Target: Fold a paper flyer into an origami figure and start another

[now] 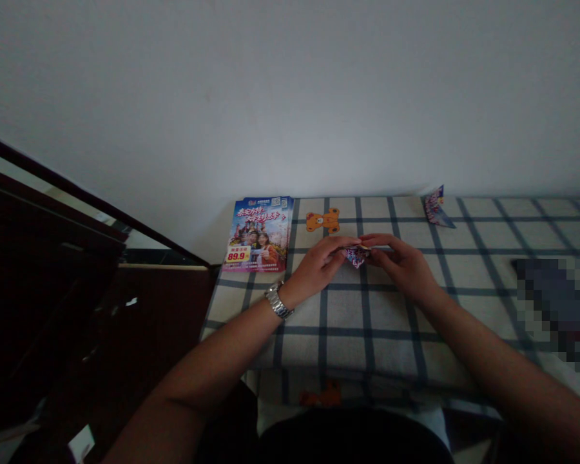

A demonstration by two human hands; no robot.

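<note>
My left hand [319,265] and my right hand [401,263] meet over the checked tablecloth [367,316], fingers pinched together on a small folded piece of colourful printed paper [356,256]. Most of the paper is hidden between my fingertips. A metal watch [278,301] sits on my left wrist. The hands rest low on the cloth, near the middle of the table.
A stack of colourful flyers [258,233] lies at the table's far left corner. An orange bear print [323,220] shows on the cloth beside it. Another folded paper piece [435,206] stands near the wall. A blurred patch [555,309] covers the right. Dark furniture [53,290] stands left.
</note>
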